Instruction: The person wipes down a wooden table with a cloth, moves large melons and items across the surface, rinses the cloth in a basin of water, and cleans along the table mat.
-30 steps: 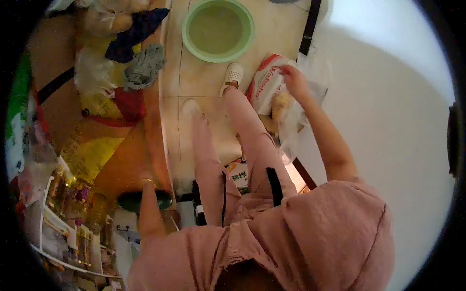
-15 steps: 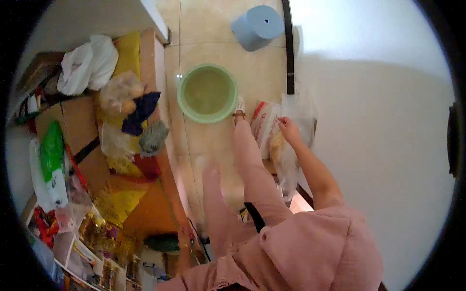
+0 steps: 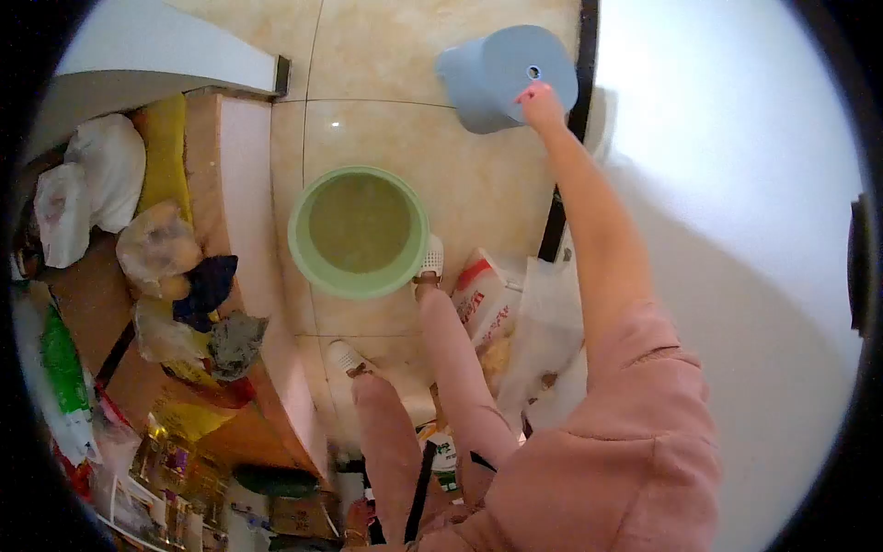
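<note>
A light blue plastic stool (image 3: 504, 69) with a round hole in its top stands at the upper middle. My right hand (image 3: 541, 103) reaches over the stool, just beside that hole. One finger points left, apart from the curled others, and the hand appears to hold nothing; contact with the stool cannot be made out. A green basin (image 3: 418, 235) of cloudy water sits on the floor by my foot. At the bottom edge my left hand (image 3: 357, 520) is only partly visible, low beside my leg, its fingers unclear.
On the left, a wooden ledge (image 3: 248, 184) bears a white bag (image 3: 108, 170), a dark blue cloth (image 3: 207, 290) and a grey cloth (image 3: 237, 345). A red-and-white sack (image 3: 487, 299) and a clear plastic bag (image 3: 543, 322) lean by the right wall. My sandalled feet stand on the tiles.
My right hand has moved from above the bags by the wall up to the stool. My left hand has dropped toward the bottom edge. The view has shifted, so the basin appears lower and further left.
</note>
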The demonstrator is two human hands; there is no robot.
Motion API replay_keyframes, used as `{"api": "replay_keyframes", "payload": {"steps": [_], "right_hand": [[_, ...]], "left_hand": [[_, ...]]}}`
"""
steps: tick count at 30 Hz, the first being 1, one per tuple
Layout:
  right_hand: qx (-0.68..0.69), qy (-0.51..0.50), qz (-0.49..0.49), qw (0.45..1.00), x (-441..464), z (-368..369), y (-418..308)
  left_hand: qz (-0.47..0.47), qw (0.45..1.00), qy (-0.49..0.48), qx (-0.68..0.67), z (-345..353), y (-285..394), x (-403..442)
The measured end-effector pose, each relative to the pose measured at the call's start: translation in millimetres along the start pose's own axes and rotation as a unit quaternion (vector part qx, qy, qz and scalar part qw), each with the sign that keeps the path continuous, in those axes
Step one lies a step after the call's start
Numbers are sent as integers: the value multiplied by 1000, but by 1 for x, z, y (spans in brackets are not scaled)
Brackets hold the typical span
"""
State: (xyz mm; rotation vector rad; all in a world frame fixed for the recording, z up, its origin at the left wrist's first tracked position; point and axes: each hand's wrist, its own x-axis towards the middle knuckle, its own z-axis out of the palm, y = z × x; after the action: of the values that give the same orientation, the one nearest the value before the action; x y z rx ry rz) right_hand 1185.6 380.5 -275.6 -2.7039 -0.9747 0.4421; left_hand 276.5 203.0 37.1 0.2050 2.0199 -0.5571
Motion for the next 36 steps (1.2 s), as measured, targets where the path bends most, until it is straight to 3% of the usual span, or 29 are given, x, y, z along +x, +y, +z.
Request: {"api": "replay_keyframes", "payload": {"steps": [1, 2, 4, 5, 6, 8, 9, 13, 15, 19, 21, 23, 25, 27, 30, 33, 34, 36], "right_hand": [[-7, 44, -70, 997, 14, 11, 13], [-4, 35, -74, 997, 28, 16, 16], [-9, -66, 6, 998, 52, 22, 26], [-7, -76, 2, 997, 62, 32, 43], [0, -160, -15, 987, 73, 42, 61], [81, -249, 91, 961, 78, 48, 59], [151, -252, 214, 932, 76, 39, 45], [218, -309, 206, 902, 76, 26, 46], [170, -352, 216, 894, 61, 8, 16], [229, -353, 210, 882, 25, 19, 23], [163, -340, 240, 895, 26, 33, 50], [179, -327, 257, 892, 16, 6, 36], [181, -325, 210, 904, -5, -37, -17], [177, -347, 147, 909, -13, -70, -28], [181, -317, 118, 923, -45, -122, -70], [154, -312, 68, 935, -94, -174, -121], [152, -313, 30, 937, -111, -183, -135], [185, -302, 49, 934, -156, -206, -174]], "left_hand": [[-10, 1000, 1, 5, 9, 0, -5], [-22, 1000, 4, 9, 17, 2, -8], [-38, 999, 3, 18, 24, 2, -17], [-41, 999, 0, 25, 28, 3, -21], [-48, 998, 0, 27, 31, 2, -24], [-63, 998, 0, 32, 36, 4, -32], [-64, 997, 1, 34, 40, 5, -36], [-75, 997, -1, 33, 55, -1, -46], [-70, 997, -9, 35, 58, -6, -52], [-65, 997, -10, 48, 62, -11, -61], [-83, 995, 1, 47, 59, -17, -67], [-97, 994, -25, -52, 48, -52, -64], [-120, 973, -62, -190, 32, -111, -51], [-26, 993, 3, -114, 47, -80, -71], [-43, 992, 12, -119, 65, -111, -69], [-8, 963, -37, -266, 82, -139, -67], [35, 985, -54, -161, 90, -154, -53], [29, 963, -52, -262, 93, -152, -45]]}}
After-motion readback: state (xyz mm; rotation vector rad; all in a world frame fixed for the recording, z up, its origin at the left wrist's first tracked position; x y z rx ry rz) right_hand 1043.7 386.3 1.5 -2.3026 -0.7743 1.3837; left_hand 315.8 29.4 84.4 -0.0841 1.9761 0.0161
